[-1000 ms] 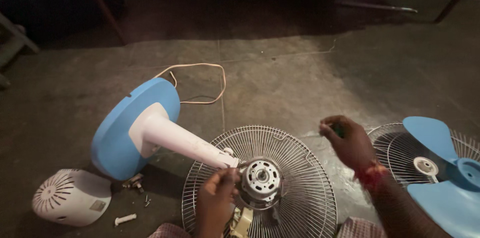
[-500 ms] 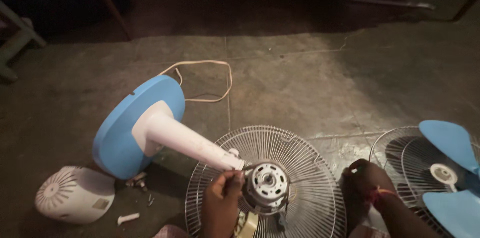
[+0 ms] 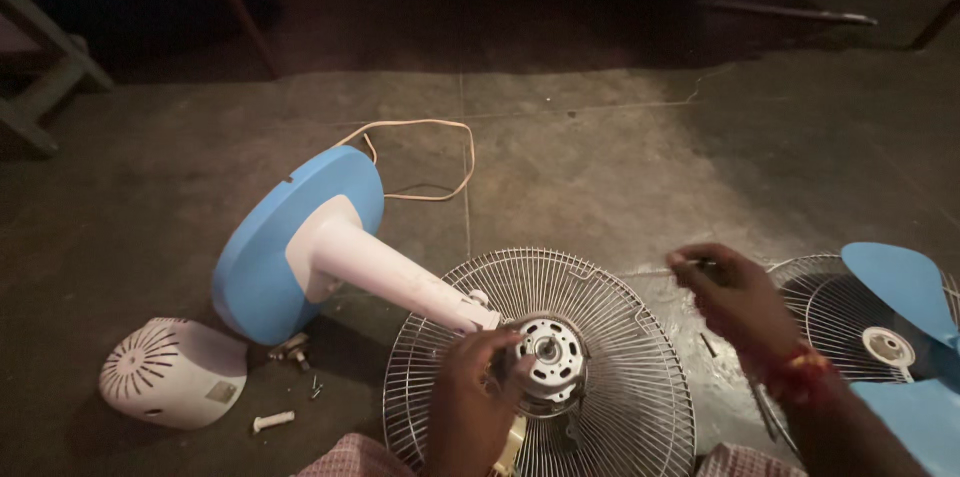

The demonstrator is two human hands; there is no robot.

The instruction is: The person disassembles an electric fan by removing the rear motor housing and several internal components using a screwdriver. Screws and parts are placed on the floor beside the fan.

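The left hand (image 3: 470, 392) is clenching around the side of the bare fan motor (image 3: 547, 357), which is sitting at the middle of the wire rear guard (image 3: 620, 337) lying on the concrete floor (image 3: 600, 157) near the bottom edge of the view. The fingers are covering the motor's left flank. The right hand (image 3: 735, 297) is hovering above the floor just right of the guard, pinching a small dark thing (image 3: 700, 264) too blurred to identify. At the right edge, a second wire guard (image 3: 830, 307) and blue blades (image 3: 900, 282) are being cut off. The blue base (image 3: 270, 247) with white stem is tilting left; a white motor cover (image 3: 170, 374) is lying near loose screws (image 3: 300, 352).
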